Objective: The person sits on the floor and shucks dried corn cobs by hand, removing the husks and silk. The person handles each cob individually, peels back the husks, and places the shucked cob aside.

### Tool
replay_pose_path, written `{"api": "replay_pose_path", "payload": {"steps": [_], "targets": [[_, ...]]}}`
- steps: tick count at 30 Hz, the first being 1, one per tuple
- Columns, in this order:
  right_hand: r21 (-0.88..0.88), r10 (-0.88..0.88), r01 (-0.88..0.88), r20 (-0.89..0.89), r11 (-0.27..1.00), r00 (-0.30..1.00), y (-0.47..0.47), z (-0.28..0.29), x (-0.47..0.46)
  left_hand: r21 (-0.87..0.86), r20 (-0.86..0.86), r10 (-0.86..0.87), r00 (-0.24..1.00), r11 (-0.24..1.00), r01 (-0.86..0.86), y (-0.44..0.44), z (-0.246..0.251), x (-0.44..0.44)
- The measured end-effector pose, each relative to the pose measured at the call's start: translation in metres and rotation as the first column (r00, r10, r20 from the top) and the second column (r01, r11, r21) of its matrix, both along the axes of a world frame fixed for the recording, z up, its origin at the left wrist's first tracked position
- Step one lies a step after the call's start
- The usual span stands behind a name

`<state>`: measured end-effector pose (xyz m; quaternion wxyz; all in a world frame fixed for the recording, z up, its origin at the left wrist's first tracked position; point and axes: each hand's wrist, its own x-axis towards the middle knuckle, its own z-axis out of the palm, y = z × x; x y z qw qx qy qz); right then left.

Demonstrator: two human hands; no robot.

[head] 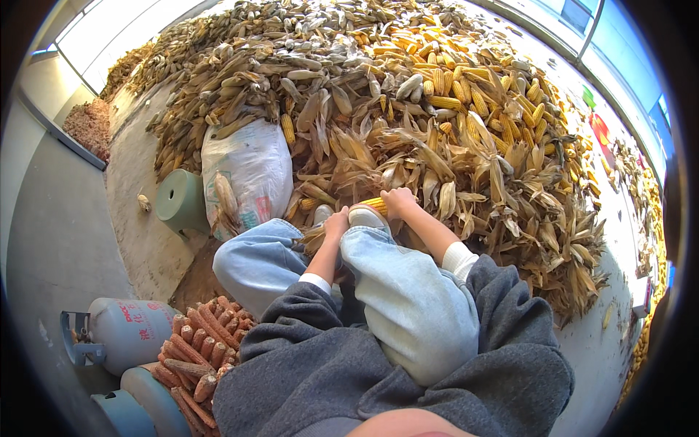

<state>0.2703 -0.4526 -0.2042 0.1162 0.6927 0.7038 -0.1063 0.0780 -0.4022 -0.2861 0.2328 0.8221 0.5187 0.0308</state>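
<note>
Just beyond the toe of a light shoe [365, 217] is a yellow ear of corn [375, 205], bared of husk where it shows. My right hand [400, 202] grips its right end. On the other side of the shoe, my left hand [336, 222] has its fingers curled, their tips hidden from me. Whether it holds the ear's other end or some husk cannot be made out. Dry husks [312, 239] hang below that hand, between my legs. Loose corn husks [437, 175] lie heaped right beyond both hands.
A large heap of corn ears [262, 65] rises ahead. At left are a white woven sack [251, 164] and a green plastic stool [177, 194]. Bare corncobs [199, 347] are piled at lower left beside a grey gas cylinder [131, 330] and a second cylinder [155, 401].
</note>
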Motion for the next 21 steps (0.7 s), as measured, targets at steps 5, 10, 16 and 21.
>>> {"api": "replay_pose_path", "payload": {"steps": [5, 10, 16, 21], "targets": [[-0.009, -0.184, 0.184, -0.075, 0.983, 0.980, -0.007, -0.012, 0.005, -0.109, 0.108, 0.124, 0.986, 0.988, -0.113, -0.015, -0.035, -0.011], [-0.021, -0.742, 0.762, -0.245, 0.648, 0.624, -0.076, -0.019, 0.075, -0.061, 0.065, 0.291, 0.954, 0.956, -0.287, -0.021, 0.052, -0.038], [-0.017, -0.699, 0.848, -0.575, 0.529, 0.425, -0.062, -0.001, 0.070, 0.097, 0.419, 0.382, 0.824, 0.883, -0.459, 0.068, 0.148, -0.035], [-0.107, -0.341, 0.911, -0.939, 0.399, 0.039, -0.047, 0.053, 0.082, -0.033, 0.739, 0.465, 0.487, 0.747, -0.664, 0.116, 0.168, -0.005]]}}
